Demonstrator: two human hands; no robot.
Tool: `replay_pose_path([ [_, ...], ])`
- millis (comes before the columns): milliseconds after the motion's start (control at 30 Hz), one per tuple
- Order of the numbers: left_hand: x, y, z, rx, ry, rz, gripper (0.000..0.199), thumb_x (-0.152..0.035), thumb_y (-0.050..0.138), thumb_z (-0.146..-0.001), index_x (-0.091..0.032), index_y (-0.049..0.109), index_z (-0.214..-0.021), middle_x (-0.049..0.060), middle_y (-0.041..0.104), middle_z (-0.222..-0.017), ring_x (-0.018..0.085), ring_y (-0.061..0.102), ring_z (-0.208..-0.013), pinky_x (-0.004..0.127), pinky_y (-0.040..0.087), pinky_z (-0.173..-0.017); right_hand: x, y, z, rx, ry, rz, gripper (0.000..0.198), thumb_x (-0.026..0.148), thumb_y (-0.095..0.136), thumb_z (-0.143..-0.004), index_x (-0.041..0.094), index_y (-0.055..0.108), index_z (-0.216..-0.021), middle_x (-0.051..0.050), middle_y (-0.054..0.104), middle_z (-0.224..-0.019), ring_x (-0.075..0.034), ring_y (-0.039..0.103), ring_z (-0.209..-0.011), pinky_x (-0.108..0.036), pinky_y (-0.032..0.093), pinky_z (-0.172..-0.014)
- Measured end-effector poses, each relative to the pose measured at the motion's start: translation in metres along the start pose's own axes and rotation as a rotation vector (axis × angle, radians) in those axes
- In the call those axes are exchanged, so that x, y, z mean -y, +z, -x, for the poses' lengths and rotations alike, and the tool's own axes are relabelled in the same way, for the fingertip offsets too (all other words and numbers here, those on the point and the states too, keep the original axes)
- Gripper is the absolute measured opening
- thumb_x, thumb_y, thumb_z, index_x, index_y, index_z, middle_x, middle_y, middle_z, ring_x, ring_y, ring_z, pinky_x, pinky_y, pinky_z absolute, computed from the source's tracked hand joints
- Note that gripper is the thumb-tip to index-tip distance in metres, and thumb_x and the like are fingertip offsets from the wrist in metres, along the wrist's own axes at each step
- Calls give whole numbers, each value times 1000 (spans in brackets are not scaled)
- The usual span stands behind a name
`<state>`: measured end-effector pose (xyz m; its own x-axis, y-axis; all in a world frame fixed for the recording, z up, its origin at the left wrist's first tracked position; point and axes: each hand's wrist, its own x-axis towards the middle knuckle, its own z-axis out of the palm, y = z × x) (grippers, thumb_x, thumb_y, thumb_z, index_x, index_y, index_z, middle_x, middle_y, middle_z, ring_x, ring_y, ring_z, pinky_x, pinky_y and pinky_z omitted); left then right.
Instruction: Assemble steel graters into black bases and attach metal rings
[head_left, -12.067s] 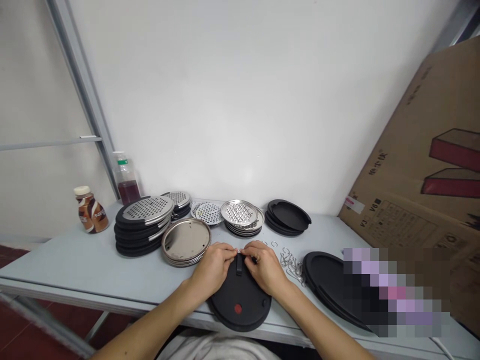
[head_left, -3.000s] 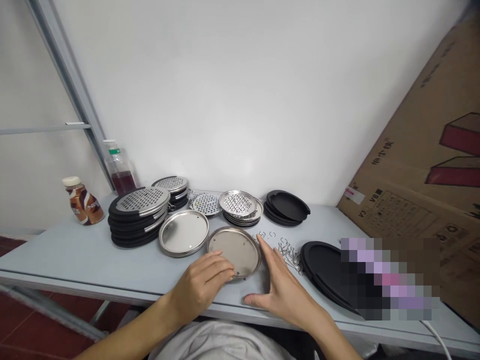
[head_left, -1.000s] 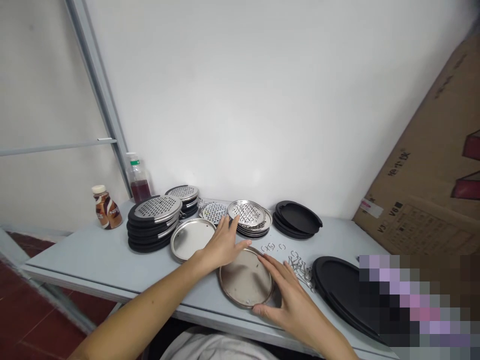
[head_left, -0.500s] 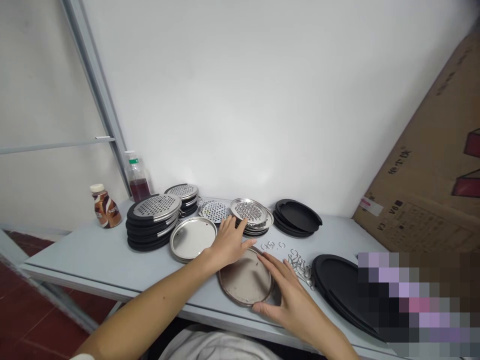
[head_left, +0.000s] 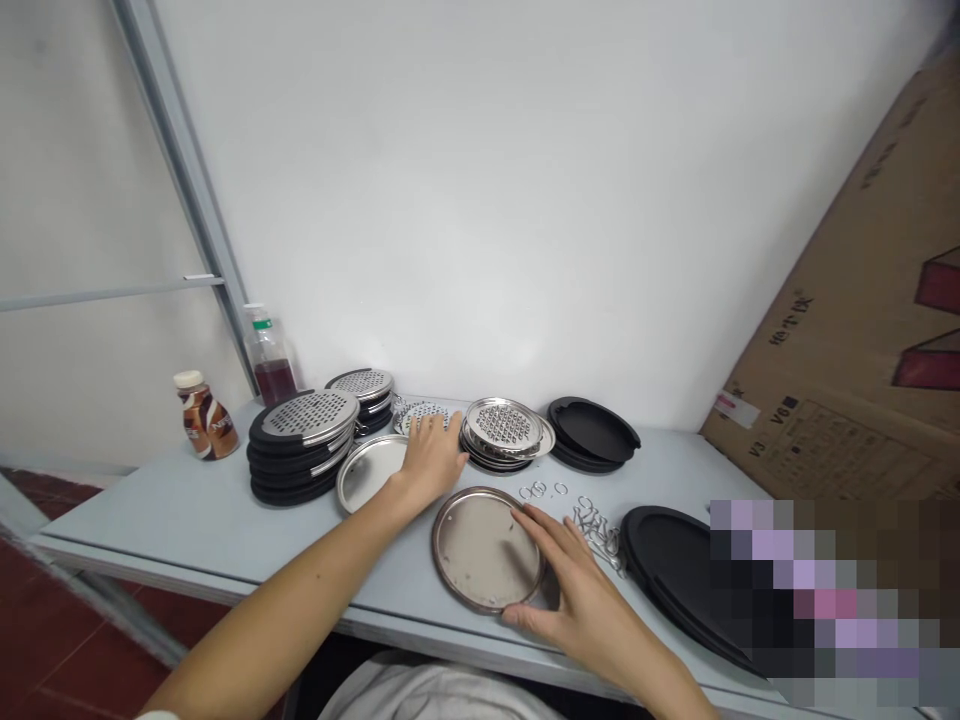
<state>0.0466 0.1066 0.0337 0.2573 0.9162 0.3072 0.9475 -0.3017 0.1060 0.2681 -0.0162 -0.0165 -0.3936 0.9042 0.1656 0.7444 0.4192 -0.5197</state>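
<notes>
A round metal plate (head_left: 480, 555) with a raised rim lies flat near the table's front edge. My right hand (head_left: 577, 575) grips its right side, thumb on the lower rim and fingers on the upper right. Off the plate, my left hand (head_left: 433, 460) is open with fingers stretched forward, holding nothing visible. It partly covers a shiny silver plate (head_left: 371, 475) and a perforated grater disc (head_left: 421, 411). Just right of its fingers stands a stack topped by a silver grater disc (head_left: 504, 425). Whether the left fingertips touch anything, I cannot tell.
Stacks of black-rimmed graters (head_left: 304, 450) stand at left, by a brown drink bottle (head_left: 206, 415) and a bottle of dark red liquid (head_left: 271, 365). Black round trays (head_left: 596, 435) sit behind; larger black ones (head_left: 675, 560) lie right. Metal rings and clips (head_left: 596, 530) are scattered between. A carton (head_left: 847, 380) leans at right.
My left hand has moved off the metal plate, left and slightly forward toward the grater discs. My right hand stays on the plate's right side.
</notes>
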Motion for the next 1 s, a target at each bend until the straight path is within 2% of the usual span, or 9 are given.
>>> replay_pose_path([
  [67, 11, -3, -13, 43, -91, -16, 62, -36, 67, -83, -15, 45, -138, 23, 50, -135, 42, 40, -130, 59, 27, -107, 1, -1, 0, 6, 13, -5, 92, 61, 69, -76, 32, 28, -152, -7, 29, -159, -34, 19, -148, -59, 7, -120],
  [167, 24, -6, -31, 123, -182, -10, 72, -47, 72, -76, -16, 47, -136, 25, 46, -140, 46, 37, -132, 60, 33, -102, 2, -2, 1, 12, 34, -15, 93, 63, 69, -75, 33, 29, -152, -6, 28, -160, -37, 15, -148, -62, 10, -119],
  [267, 33, -7, -41, 186, -226, 14, 82, -57, 74, -70, -17, 46, -136, 25, 41, -145, 48, 35, -134, 57, 35, -101, 2, -2, 2, 3, 29, -17, 93, 64, 69, -74, 35, 28, -152, -4, 28, -160, -35, 17, -148, -60, 10, -120],
  [367, 39, -5, -45, 204, -236, 42, 82, -58, 74, -67, -18, 49, -134, 23, 43, -144, 45, 41, -132, 51, 38, -101, 2, -1, 1, -6, 5, -12, 93, 63, 69, -75, 35, 27, -152, -4, 29, -159, -31, 20, -148, -56, 6, -121],
  [533, 51, 3, -48, 171, -222, 102, 79, -61, 74, -66, -18, 54, -129, 19, 50, -137, 38, 51, -125, 40, 40, -100, 2, -3, 0, 1, 6, -6, 94, 64, 69, -74, 32, 28, -153, -8, 29, -159, -30, 21, -148, -55, 6, -122],
  [700, 58, 4, -49, 109, -234, 170, 90, -64, 75, -62, -20, 48, -136, 20, 46, -141, 38, 50, -127, 39, 38, -102, 3, -3, 0, -7, -7, -6, 94, 61, 70, -75, 32, 27, -153, -7, 29, -159, -29, 22, -148, -54, 5, -122],
  [900, 56, -10, -50, 2, -238, 269, 92, -62, 70, -71, -16, 38, -144, 21, 45, -140, 35, 48, -130, 39, 37, -105, 3, -3, 1, -16, -14, -19, 94, 59, 71, -75, 31, 26, -153, -7, 30, -159, -29, 24, -147, -54, 5, -122],
  [1000, 46, -25, -35, -35, -178, 316, 90, -59, 71, -73, -16, 37, -145, 19, 43, -143, 33, 44, -134, 38, 34, -110, 3, -2, 1, -26, -18, -37, 99, 57, 72, -75, 29, 20, -154, -9, 31, -158, -30, 26, -146, -55, 5, -122],
])
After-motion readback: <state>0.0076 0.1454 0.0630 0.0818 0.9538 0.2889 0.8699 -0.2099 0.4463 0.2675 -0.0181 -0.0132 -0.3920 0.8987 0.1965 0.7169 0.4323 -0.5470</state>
